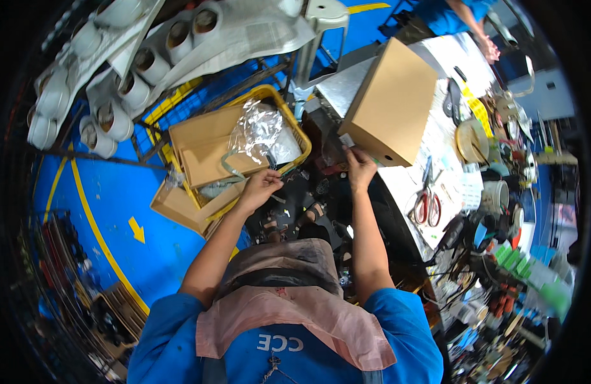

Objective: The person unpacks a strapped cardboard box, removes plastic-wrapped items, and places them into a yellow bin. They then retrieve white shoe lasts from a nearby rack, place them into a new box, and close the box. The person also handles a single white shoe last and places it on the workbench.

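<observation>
A closed brown cardboard box (398, 96) lies tilted on the worktable, ahead and to the right. At its near left corner is a small white label (347, 140), and my right hand (361, 169) pinches the label's lower edge, close against the box. My left hand (262, 188) is closed in a pinch beside the yellow crate (302, 137); what its fingertips hold, if anything, is too small to make out. In the crate lie an open brown carton (202, 144), crumpled clear plastic (256, 131) and a pale green strap (229, 165), close to my left hand.
Red-handled scissors (427, 208), a yellow tape measure (476, 109) and a round tub (471, 142) lie on the table at right, with cluttered tools beyond. White shoes (151, 64) stand on a rack at upper left. Another person's hands (489, 49) show at the far right.
</observation>
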The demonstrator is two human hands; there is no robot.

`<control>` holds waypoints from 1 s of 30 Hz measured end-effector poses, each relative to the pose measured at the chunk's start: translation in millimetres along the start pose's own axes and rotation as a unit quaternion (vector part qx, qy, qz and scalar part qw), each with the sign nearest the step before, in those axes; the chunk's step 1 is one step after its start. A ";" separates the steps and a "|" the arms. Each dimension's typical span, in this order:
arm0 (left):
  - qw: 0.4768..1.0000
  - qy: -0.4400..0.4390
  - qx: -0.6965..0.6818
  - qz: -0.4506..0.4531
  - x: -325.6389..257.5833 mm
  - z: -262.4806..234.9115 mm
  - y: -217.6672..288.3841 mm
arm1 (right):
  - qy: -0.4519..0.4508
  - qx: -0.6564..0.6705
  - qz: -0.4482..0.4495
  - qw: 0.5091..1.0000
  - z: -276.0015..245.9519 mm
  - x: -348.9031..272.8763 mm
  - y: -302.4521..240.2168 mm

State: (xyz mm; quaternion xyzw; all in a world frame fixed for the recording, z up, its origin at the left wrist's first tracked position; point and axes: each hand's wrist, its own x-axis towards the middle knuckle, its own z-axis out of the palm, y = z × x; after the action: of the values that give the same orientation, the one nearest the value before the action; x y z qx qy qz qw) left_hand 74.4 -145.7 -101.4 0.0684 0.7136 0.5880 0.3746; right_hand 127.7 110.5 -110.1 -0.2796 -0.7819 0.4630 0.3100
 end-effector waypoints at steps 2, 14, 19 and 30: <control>1.000 -0.009 0.007 -0.007 1.1 5.7 -7.1 | -0.001 0.006 -0.058 0.998 2.6 0.7 3.3; 0.999 -0.009 -0.018 -0.050 -3.5 16.4 -35.5 | 0.021 -0.043 -0.063 0.997 8.8 1.0 4.8; 0.999 0.000 -0.018 -0.048 -6.3 14.3 -44.1 | 0.029 -0.027 -0.062 0.997 12.7 0.1 5.6; 0.998 -0.004 -0.029 -0.063 -11.6 6.5 -49.9 | 0.066 -0.030 -0.041 0.997 17.8 1.4 4.0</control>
State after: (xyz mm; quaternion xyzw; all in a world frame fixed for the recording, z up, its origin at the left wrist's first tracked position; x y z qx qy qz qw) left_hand 103.7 -161.7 -140.8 0.0144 0.6976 0.5834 0.4156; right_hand 114.1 103.3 -120.1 -0.2861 -0.7840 0.4069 0.3714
